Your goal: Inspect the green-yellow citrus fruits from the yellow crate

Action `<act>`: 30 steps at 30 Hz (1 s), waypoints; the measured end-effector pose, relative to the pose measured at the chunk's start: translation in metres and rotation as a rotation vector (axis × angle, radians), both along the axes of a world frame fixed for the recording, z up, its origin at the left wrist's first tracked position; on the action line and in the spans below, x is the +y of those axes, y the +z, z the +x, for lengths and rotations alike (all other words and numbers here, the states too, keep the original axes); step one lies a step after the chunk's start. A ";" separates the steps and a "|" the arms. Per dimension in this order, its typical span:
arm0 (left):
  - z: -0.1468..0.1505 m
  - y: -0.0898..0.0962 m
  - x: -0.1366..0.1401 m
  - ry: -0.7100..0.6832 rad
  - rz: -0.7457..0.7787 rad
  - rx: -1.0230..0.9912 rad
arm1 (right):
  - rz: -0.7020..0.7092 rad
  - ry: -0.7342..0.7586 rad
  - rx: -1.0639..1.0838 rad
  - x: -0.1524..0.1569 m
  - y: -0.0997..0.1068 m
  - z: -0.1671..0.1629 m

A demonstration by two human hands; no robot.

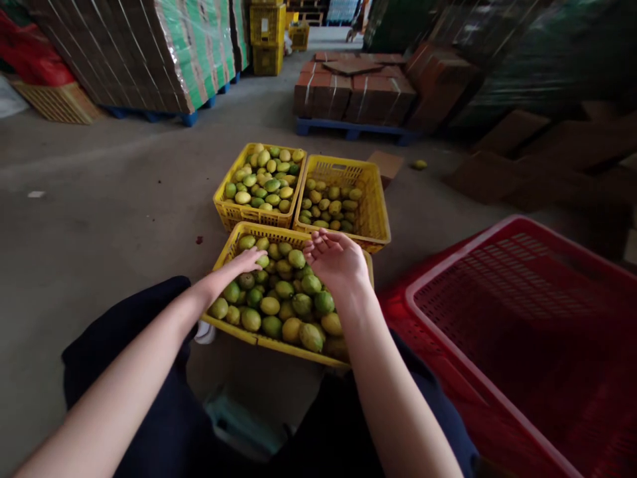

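Observation:
A yellow crate (293, 355) full of green and yellow lemons (302, 305) sits on the floor between my knees. Over its far left part reaches my left hand (249, 259), fingers stretched out at a green lemon (263, 261); whether they press on it I cannot tell. My right hand (338, 259) hovers above the crate's far right side, palm turned up and fingers loosely bent, with nothing visible in it. Behind stand a second yellow crate (226, 214) heaped with lemons and a third yellow crate (375, 206), partly filled with greener ones.
A large red crate (462, 352) stands close on my right. Farther off are brown cartons (326, 96) on a blue pallet (353, 129), a wrapped stack (199, 53) and yellow crates (267, 40). One lemon (419, 164) lies on the floor near flattened cardboard (497, 174).

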State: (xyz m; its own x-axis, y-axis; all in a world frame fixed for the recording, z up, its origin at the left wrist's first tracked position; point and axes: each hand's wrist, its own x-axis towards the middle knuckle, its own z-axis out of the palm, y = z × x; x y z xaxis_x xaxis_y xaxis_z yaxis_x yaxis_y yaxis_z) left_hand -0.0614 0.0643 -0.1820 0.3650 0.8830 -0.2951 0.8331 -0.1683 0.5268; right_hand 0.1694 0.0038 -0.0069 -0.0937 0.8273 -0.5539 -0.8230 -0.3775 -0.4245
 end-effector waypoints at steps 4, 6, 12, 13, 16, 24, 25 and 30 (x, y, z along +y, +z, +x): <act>0.006 0.068 0.017 -0.038 0.197 -0.155 | -0.193 0.043 -0.233 0.002 -0.013 -0.012; 0.008 0.114 0.011 -0.061 0.294 -0.352 | -0.279 0.037 -0.287 0.000 -0.012 -0.019; -0.001 0.189 -0.020 -0.102 0.133 -0.694 | -0.084 0.065 -0.116 -0.015 0.005 -0.025; -0.004 0.183 -0.020 -0.065 0.117 -0.689 | -0.081 0.058 -0.118 -0.017 0.006 -0.024; -0.013 0.135 -0.015 0.123 0.025 -0.489 | -0.118 0.044 -0.095 -0.020 0.005 -0.016; -0.014 -0.005 -0.036 0.198 -0.151 0.207 | -0.219 -0.225 -0.004 -0.028 0.015 0.026; -0.012 -0.012 -0.037 0.198 -0.147 0.232 | -0.196 -0.272 0.005 -0.029 0.015 0.034; 0.001 -0.030 -0.025 0.181 -0.127 0.324 | -0.046 -0.420 0.045 -0.039 0.014 0.069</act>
